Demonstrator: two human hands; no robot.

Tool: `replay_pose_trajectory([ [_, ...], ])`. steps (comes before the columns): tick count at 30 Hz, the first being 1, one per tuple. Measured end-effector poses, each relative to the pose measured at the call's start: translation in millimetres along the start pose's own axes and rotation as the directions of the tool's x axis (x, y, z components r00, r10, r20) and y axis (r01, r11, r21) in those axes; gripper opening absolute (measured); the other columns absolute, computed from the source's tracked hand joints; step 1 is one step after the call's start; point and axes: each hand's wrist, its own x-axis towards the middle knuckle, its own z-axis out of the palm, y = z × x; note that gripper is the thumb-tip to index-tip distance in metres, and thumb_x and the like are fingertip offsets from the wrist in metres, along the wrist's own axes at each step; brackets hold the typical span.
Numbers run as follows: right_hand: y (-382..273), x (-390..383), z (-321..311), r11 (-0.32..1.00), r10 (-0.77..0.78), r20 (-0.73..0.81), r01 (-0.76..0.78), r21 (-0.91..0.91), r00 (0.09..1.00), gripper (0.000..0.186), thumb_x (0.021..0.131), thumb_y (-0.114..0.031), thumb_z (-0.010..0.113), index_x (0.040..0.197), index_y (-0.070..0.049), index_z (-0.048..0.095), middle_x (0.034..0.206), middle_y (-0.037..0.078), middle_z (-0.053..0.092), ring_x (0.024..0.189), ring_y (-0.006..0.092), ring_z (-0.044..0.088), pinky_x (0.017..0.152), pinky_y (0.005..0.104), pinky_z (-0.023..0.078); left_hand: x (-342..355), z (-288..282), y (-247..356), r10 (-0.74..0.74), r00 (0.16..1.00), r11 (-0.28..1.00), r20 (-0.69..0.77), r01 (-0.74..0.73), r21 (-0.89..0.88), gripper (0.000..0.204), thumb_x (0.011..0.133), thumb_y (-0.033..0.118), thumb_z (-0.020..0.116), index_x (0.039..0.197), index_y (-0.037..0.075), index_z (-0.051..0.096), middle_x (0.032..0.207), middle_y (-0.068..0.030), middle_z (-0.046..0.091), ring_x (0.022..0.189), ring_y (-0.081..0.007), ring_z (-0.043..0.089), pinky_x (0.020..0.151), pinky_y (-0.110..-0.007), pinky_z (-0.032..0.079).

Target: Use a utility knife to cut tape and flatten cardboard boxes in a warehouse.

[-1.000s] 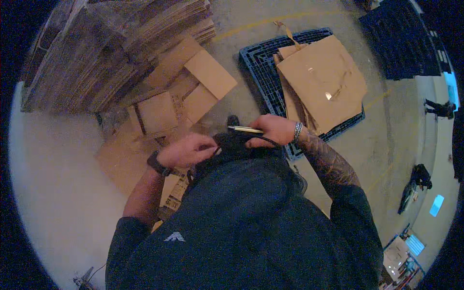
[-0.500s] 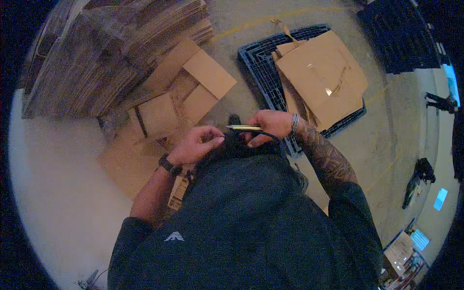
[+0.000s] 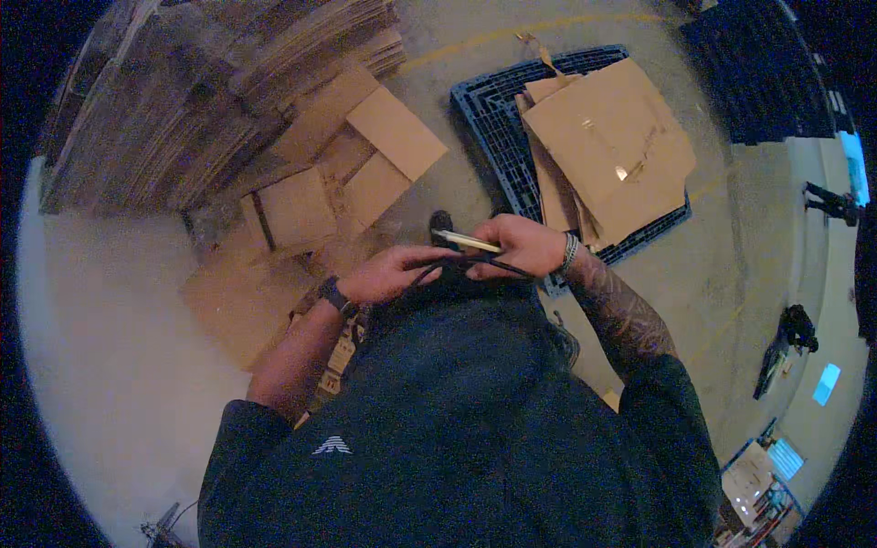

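Note:
In my right hand (image 3: 530, 245) is a slim pale-yellow tool (image 3: 477, 242) with a lighter, thin tip pointing left; its shape resembles a box cutter, but the blur hides detail. A thin black cord (image 3: 498, 263) bows across from below my right fingers to my left hand (image 3: 395, 271). The left fingers and thumb close around the cord's left part, in front of my waist. Both hands are close together, just above the dark clothing at my front. A dark shoe tip (image 3: 441, 220) shows just beyond the tool.
Flat cardboard pieces (image 3: 292, 215) lie on the floor ahead left, before a tall stack of flattened cardboard (image 3: 183, 119). Ahead right, a blue plastic pallet (image 3: 493, 119) carries cardboard sheets (image 3: 612, 137). Dark stacked objects (image 3: 754, 73) stand far right. Another person (image 3: 831, 203) is at the right edge.
My left hand has moved right, closer to the right hand, and now has the cord in its fingers. The tool has tilted, its tip now higher than its rear end.

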Motion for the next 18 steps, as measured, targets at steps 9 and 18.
replay_pose_trajectory([
  [9, 26.3, 2.2, 12.7, 0.848, 0.23, 0.179, -0.287, 0.445, 0.957, 0.036, 0.09, -0.037, 0.067, 0.101, -0.003, 0.069, 0.071, -0.004, 0.059, 0.062, 0.0017, 0.047, 0.052, 0.0217, 0.036, -4.6, 3.4, -6.4, -0.181, 0.983, 0.983, 0.018, 0.181, 0.043, 0.038, 0.097, 0.03, 0.061, 0.128, 0.008, 0.062, 0.113, -0.0003, 0.066, 0.1, -0.01, 0.056, 0.088, -0.027, 0.046],
  [18, 29.4, 5.8, 18.5, 0.93, 0.17, 0.093, -0.191, 0.312, 0.981, 0.027, 0.096, -0.036, 0.06, 0.093, -0.009, 0.064, 0.058, -0.01, 0.044, 0.046, 0.0023, 0.039, 0.041, 0.022, 0.028, -29.1, 2.1, -11.6, -0.21, 0.977, 0.962, -0.03, 0.202, -0.183, 0.036, 0.093, 0.017, 0.066, 0.126, 0.002, 0.06, 0.122, -0.0058, 0.064, 0.109, -0.0131, 0.057, 0.097, -0.03, 0.045],
])
